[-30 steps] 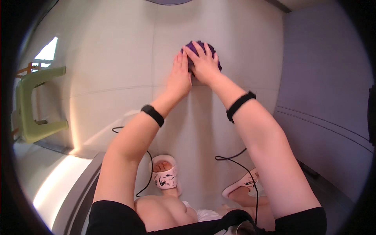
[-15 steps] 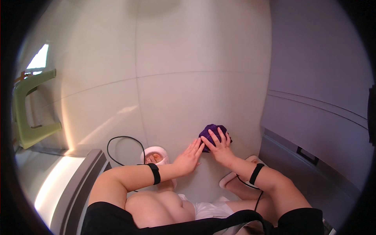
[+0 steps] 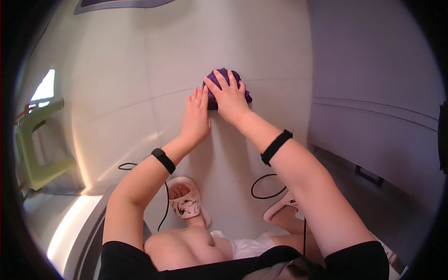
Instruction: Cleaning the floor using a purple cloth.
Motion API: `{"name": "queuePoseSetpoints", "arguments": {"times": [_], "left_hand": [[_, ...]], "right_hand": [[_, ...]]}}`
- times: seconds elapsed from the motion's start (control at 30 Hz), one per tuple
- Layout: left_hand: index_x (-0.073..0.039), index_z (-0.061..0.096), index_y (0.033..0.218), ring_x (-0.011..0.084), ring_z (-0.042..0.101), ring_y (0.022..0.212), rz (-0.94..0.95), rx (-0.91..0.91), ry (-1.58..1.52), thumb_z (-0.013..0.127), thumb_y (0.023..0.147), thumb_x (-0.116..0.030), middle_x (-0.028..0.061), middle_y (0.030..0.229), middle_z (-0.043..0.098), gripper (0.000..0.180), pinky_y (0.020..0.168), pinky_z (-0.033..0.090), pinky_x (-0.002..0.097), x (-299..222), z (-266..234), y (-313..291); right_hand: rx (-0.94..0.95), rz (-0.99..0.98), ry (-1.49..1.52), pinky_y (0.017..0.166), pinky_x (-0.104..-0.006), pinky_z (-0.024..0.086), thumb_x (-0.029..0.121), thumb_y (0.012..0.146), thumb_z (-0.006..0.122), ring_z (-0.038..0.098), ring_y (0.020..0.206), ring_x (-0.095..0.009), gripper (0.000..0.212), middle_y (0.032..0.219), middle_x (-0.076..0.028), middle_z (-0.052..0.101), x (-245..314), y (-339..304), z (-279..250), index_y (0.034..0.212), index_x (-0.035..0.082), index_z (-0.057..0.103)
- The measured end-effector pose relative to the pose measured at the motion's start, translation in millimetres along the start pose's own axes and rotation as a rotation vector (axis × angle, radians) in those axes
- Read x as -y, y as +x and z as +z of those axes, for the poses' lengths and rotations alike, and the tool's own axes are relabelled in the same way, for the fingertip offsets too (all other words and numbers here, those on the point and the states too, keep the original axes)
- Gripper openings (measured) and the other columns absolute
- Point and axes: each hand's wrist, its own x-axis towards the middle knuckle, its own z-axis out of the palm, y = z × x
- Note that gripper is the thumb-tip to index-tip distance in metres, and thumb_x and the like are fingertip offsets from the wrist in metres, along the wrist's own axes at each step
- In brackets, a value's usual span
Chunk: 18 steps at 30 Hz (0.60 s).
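Note:
A bunched purple cloth (image 3: 213,101) lies on the pale tiled floor in front of me. My right hand (image 3: 230,99) is on top of it, fingers spread and bent over the folds, gripping it against the floor. The straight fingers of my left hand (image 3: 196,115) lie flat, their tips touching the cloth's left edge. Part of the cloth is hidden beneath my right palm. Both arms reach forward, each with a black strap.
Purple-grey cabinet fronts (image 3: 373,70) rise on the right. A green stool-like piece (image 3: 35,154) stands at the left. Cables loop near my slippers (image 3: 185,205), and a grey-framed dark object (image 3: 116,4) shows at the far edge.
Both hands have moved forward and slightly left across the floor, and the purple cloth has travelled with them. My arms are stretched out further.

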Motion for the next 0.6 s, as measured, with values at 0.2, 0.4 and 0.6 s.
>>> {"name": "queuePoseSetpoints", "arguments": {"times": [0.2, 0.4, 0.6], "left_hand": [[0.001, 0.026, 0.152, 0.0345, 0.027, 0.147, 0.174, 0.094, 0.105, 0.057, 0.078, 0.003, 0.0181, 0.157, 0.033, 0.080, 0.121, 0.021, 0.0450, -24, 2, 50], [-0.002, 0.025, 0.154, 0.0302, 0.023, 0.149, 0.418, 0.331, 0.068, 0.053, 0.086, -0.007, 0.0148, 0.160, 0.028, 0.074, 0.122, 0.017, 0.0437, -101, 52, 51], [-0.001, 0.025, 0.154, 0.0302, 0.024, 0.149, 0.574, 0.493, -0.019, 0.054, 0.088, -0.011, 0.0161, 0.159, 0.029, 0.072, 0.122, 0.016, 0.0437, -134, 81, -16]], "right_hand": [[-0.055, 0.204, 0.002, 0.109, -0.0692, 0.024, 0.006, 0.084, 0.063, 0.023, 0.144, -0.044, 0.069, 0.158, -0.009, 0.028, -47, -13, -14, 0.146, 0.027, 0.041], [-0.060, 0.452, -0.044, 0.114, -0.0589, 0.026, 0.008, 0.083, 0.070, 0.026, 0.141, -0.050, 0.075, 0.158, -0.014, 0.026, -99, -122, -18, 0.149, 0.026, 0.038], [-0.032, 0.575, 0.055, 0.116, -0.0567, 0.025, 0.001, 0.079, 0.068, 0.027, 0.138, -0.053, 0.080, 0.155, -0.022, 0.026, -67, -227, -11, 0.150, 0.016, 0.035]]}}
